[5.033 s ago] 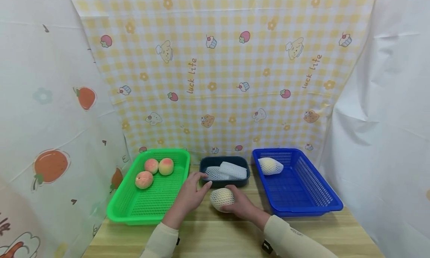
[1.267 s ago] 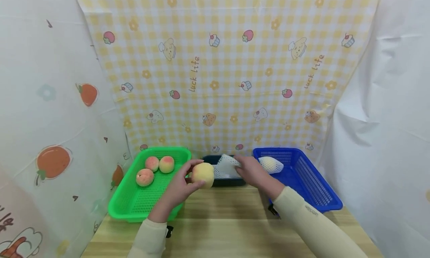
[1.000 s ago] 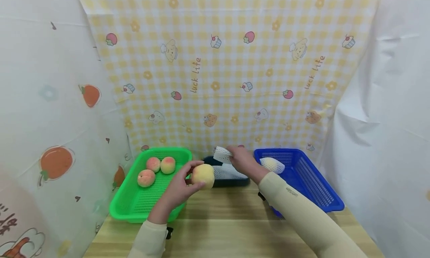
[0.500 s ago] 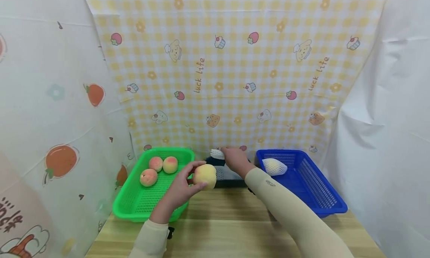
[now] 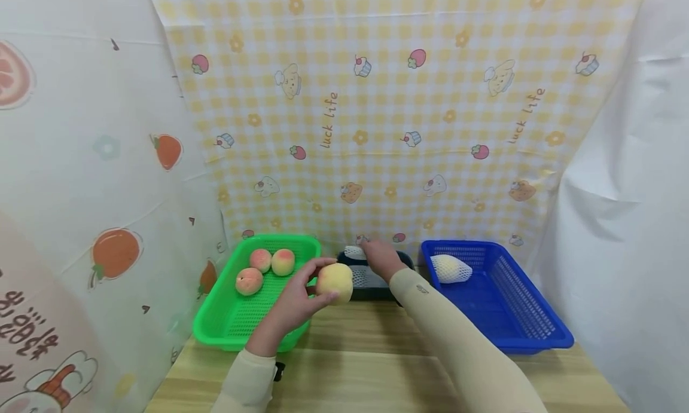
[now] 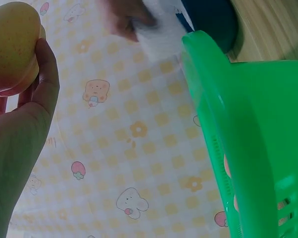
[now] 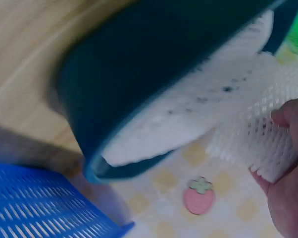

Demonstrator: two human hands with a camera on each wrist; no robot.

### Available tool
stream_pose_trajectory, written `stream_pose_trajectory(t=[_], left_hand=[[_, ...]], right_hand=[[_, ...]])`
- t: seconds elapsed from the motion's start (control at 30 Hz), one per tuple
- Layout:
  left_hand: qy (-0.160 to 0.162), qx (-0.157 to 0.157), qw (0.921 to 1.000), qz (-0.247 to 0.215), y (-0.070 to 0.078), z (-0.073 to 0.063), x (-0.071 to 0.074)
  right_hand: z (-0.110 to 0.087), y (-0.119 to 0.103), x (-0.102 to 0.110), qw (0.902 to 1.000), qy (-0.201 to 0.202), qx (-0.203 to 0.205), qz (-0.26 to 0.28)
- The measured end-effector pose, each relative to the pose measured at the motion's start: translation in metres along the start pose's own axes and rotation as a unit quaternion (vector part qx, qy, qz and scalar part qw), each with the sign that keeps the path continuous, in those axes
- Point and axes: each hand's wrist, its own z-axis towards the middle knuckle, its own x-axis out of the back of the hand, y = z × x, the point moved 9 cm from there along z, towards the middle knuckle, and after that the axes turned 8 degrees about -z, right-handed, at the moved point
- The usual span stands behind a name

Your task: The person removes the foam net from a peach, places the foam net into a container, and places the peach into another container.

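Note:
My left hand [image 5: 298, 299] holds a bare yellow peach [image 5: 336, 283] with a pinkish side, in the air between the green basket and the dark box. The same peach [image 6: 13, 47] fills the upper left corner of the left wrist view. My right hand [image 5: 383, 259] pinches a white foam net sleeve [image 7: 260, 124] at the back left of the dark teal box [image 5: 371, 294]. More foam net sleeves [image 5: 368, 277] lie inside this box. In the head view the right hand hides part of the held sleeve and of the box.
At left, a green basket [image 5: 203, 323] holds three pink-yellow peaches [image 5: 249, 281]. A blue basket [image 5: 560, 335] stands at right, with one fruit in a foam net [image 5: 451, 269] at its back left. A checked cloth [image 5: 371, 102] hangs close behind the containers.
Five seconds ago my right hand held a netted fruit; now my left hand holds a bare peach. Lately my right hand has carried the sleeve leftward, up and then slightly down.

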Motion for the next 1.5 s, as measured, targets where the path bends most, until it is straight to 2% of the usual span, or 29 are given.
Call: stream_pose_trajectory(t=[0.13, 0.23, 0.33, 0.43, 0.5, 0.57, 0.7, 0.83, 0.97, 1.1, 1.37, 1.43, 1.5], left_hand=[[-0.004, 0.004, 1.0000, -0.001, -0.001, 0.001, -0.002], [0.002, 0.012, 0.9999, 0.007, -0.003, 0.001, 0.001], [0.010, 0.013, 0.9998, 0.015, -0.004, 0.001, 0.005], [0.013, 0.012, 0.9997, 0.019, -0.003, 0.000, 0.008], [0.014, 0.012, 0.9996, 0.020, -0.002, 0.000, 0.010], [0.014, 0.015, 0.9995, 0.022, -0.002, -0.001, 0.010], [0.016, 0.020, 0.9994, 0.023, -0.002, -0.003, 0.011], [0.017, 0.025, 0.9993, 0.023, -0.003, -0.005, 0.011], [0.019, 0.021, 0.9993, 0.026, -0.003, -0.005, 0.012], [0.018, 0.019, 0.9993, 0.027, -0.004, -0.005, 0.013], [0.028, 0.024, 0.9986, 0.038, -0.005, -0.004, 0.018], [0.031, 0.027, 0.9984, 0.040, -0.004, -0.004, 0.020], [0.031, 0.028, 0.9982, 0.042, -0.004, -0.004, 0.021]], right_hand=[[-0.005, -0.001, -0.022, 0.9975, -0.066, 0.024, 0.011], [-0.009, -0.005, -0.031, 0.9924, -0.112, 0.039, 0.033], [-0.013, -0.008, -0.032, 0.9862, -0.146, 0.036, 0.069], [-0.017, -0.007, -0.033, 0.9761, -0.182, 0.015, 0.118], [-0.019, -0.007, -0.036, 0.9714, -0.198, 0.009, 0.131], [-0.019, -0.008, -0.040, 0.9689, -0.205, 0.011, 0.138], [-0.020, -0.014, -0.050, 0.9708, -0.203, 0.036, 0.122], [-0.022, -0.018, -0.057, 0.9738, -0.205, 0.036, 0.092], [-0.022, -0.019, -0.055, 0.9766, -0.202, 0.023, 0.069], [-0.023, -0.017, -0.052, 0.9755, -0.206, 0.005, 0.077], [-0.019, -0.007, -0.050, 0.9706, -0.208, -0.005, 0.121], [-0.017, -0.003, -0.053, 0.9705, -0.197, 0.003, 0.139], [-0.019, -0.002, -0.047, 0.9718, -0.175, 0.012, 0.157]])
